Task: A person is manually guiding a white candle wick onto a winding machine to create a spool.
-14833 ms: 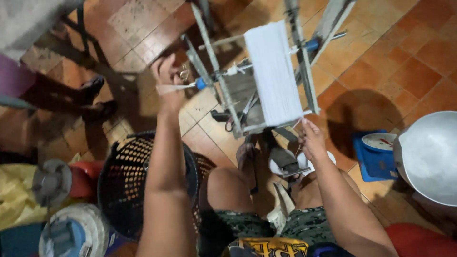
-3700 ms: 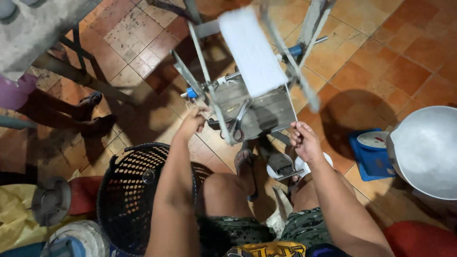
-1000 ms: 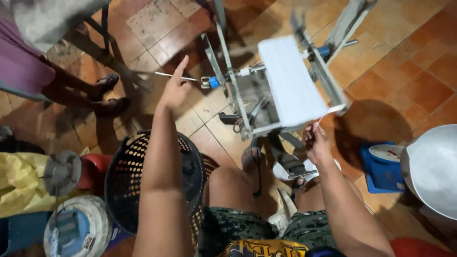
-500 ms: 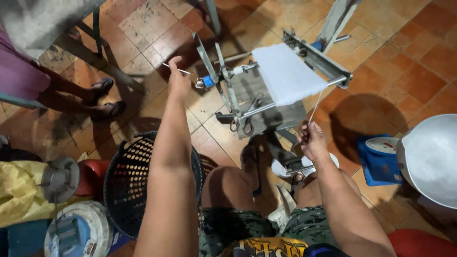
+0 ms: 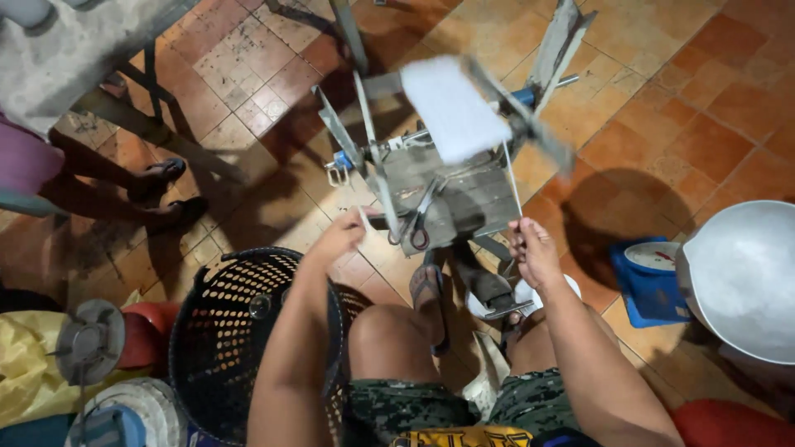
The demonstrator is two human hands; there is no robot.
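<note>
A metal winding reel point(image 5: 389, 157) on a wooden base stands on the tiled floor in front of my knees. A wide band of white cord point(image 5: 451, 108) is wound on its blurred, spinning frame. My left hand point(image 5: 339, 238) is closed on the crank handle at the reel's left side, low in its turn. My right hand point(image 5: 530, 248) pinches the white strand point(image 5: 512, 186) that runs up to the band. Scissors point(image 5: 418, 223) lie on the base.
A black perforated basket point(image 5: 224, 323) sits by my left knee. A blue weighing scale point(image 5: 650, 269) and a large metal bowl point(image 5: 741, 277) are at the right. Another person's sandalled feet point(image 5: 161, 190) stand at the left beside a table leg. A fan and a yellow bag lie lower left.
My left hand has swung the crank from up and out at the left down toward the base. The reel has turned, and the white band now faces up and is blurred.
</note>
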